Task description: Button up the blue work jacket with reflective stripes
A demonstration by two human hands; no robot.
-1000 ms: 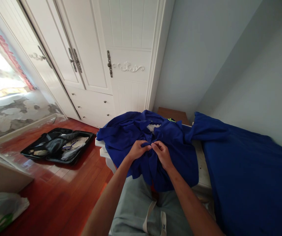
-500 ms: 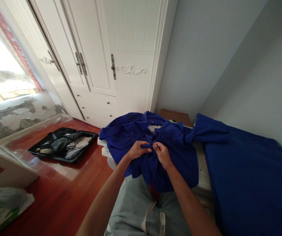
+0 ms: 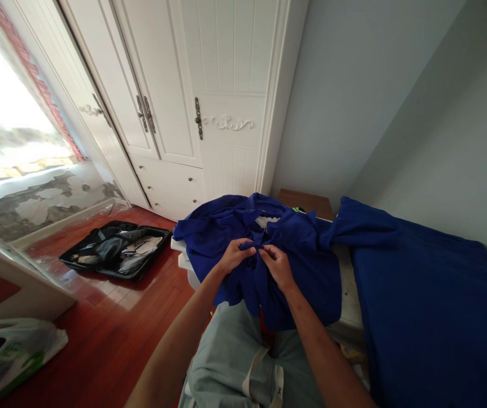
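Observation:
A blue collared shirt [image 3: 311,272] lies spread in front of me, its collar toward the wardrobe and its lower edge over my lap. My left hand [image 3: 235,255] pinches a fold of the shirt's front edge between thumb and fingers. Close against it, my right hand [image 3: 276,265] grips the opposite front edge with its fingertips. The two hands nearly touch at the middle of the front. Whatever small part sits between the fingertips is hidden. One sleeve stretches right onto the dark blue bedding [image 3: 430,294].
An open black suitcase [image 3: 135,275] with clothes in it lies on the red wooden floor [image 3: 111,334] at left. A white wardrobe [image 3: 230,153] stands behind the shirt, beside a brown wooden surface [image 3: 305,199]. A plastic bag [image 3: 26,345] sits at lower left.
Both hands have shifted slightly left and drawn the front edges of the shirt closer together. The view has turned a little to the left.

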